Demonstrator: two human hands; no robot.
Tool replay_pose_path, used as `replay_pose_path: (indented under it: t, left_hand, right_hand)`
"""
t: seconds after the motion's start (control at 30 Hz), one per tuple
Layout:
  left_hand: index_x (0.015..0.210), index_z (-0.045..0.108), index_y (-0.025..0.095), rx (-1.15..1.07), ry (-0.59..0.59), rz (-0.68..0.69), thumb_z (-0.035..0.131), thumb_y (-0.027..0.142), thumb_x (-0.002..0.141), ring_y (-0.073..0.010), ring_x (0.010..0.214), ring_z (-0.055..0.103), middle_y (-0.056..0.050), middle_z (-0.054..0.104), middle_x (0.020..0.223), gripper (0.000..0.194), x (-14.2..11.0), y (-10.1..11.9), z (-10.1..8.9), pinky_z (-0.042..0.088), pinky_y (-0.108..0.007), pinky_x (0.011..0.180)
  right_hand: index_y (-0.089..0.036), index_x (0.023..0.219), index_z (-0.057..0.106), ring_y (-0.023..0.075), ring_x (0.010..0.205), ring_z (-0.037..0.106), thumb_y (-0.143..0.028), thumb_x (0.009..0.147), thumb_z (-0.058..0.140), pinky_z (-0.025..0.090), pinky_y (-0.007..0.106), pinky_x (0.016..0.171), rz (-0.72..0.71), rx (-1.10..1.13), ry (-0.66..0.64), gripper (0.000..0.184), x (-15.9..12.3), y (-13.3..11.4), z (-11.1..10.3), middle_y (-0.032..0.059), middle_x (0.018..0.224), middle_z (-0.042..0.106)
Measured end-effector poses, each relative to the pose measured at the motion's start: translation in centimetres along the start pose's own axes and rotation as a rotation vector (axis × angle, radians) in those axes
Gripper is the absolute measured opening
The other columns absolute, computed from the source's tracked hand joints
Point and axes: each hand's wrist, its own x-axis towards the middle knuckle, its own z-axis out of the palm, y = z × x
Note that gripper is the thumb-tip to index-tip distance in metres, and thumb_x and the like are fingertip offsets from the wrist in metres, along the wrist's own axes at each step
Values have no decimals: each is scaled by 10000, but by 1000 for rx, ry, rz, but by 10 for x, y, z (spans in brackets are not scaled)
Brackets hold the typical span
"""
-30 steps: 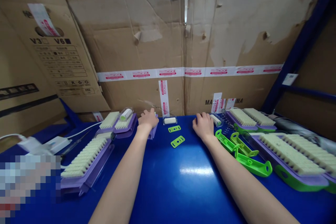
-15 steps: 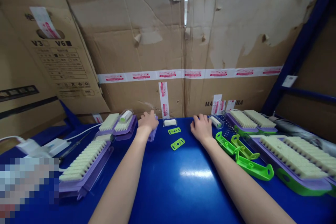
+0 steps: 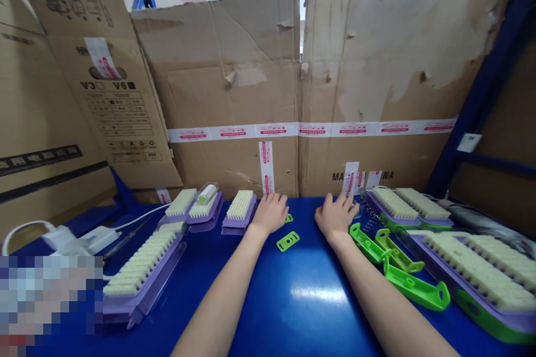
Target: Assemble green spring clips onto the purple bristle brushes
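My left hand (image 3: 270, 213) reaches forward over the far part of the blue table, back of the hand up and fingers stretched out. It covers the place of a small clear case with a white block, which is hidden; contact cannot be made out. Beside it lies a flat green slotted plate (image 3: 288, 241); another green plate (image 3: 288, 218) is partly hidden by the fingers. Left of this hand stands a purple-based bristle brush block (image 3: 240, 204). My right hand (image 3: 337, 215) rests with fingers spread, nearest a mostly covered clear case (image 3: 355, 211) and several green handle brackets (image 3: 367, 242).
Purple brush blocks (image 3: 140, 262) line the left side, one carrying a clear case with a white roller (image 3: 206, 194). More brush blocks on purple and green bases (image 3: 481, 268) lie right. White adapters (image 3: 67, 237) with cables are at left. Cardboard (image 3: 234, 100) walls the back.
My left hand has left the purple brush block and moved right, over the small clear case. My right hand has stayed near its place, its fingers more spread. The view has tilted up slightly.
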Motion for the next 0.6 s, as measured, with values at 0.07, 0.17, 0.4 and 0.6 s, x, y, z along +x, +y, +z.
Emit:
replay_pose_path:
  t: [0.07, 0.17, 0.4, 0.6]
  left_hand:
    - [1193, 495, 175, -32, 24, -28, 355, 278, 905, -239, 1064, 502, -114, 579, 1099, 336, -5, -1, 9, 368, -384, 903]
    - [1171, 527, 195, -43, 83, -53, 311, 276, 926, -228, 994, 529, -91, 606, 1043, 337, -12, -6, 15, 387, -372, 847]
    - [1122, 560, 188, -34, 100, -40, 322, 348, 929, -221, 940, 557, -87, 627, 985, 346, -20, -2, 12, 425, -333, 785]
    - [1095, 550, 165, 61, 41, -92, 279, 330, 935, -239, 944, 539, -116, 597, 972, 355, -25, 8, 7, 442, -337, 749]
  right_hand:
    - [-81, 998, 614, 392, 1117, 438, -252, 742, 508, 222, 526, 925, 18, -5, -41, 326, 0, 2, 0, 251, 1145, 537]
    - [-97, 970, 626, 343, 1006, 499, -240, 757, 484, 241, 515, 907, -22, 22, -65, 293, 0, 3, 0, 214, 1049, 579]
    - [-91, 919, 642, 346, 1028, 460, -238, 762, 469, 234, 510, 891, 45, 34, -12, 276, 0, 4, 1, 210, 1042, 562]
    - [-123, 989, 646, 303, 957, 481, -201, 789, 438, 308, 416, 783, -50, 130, -87, 298, 1, 6, -3, 185, 1038, 575]
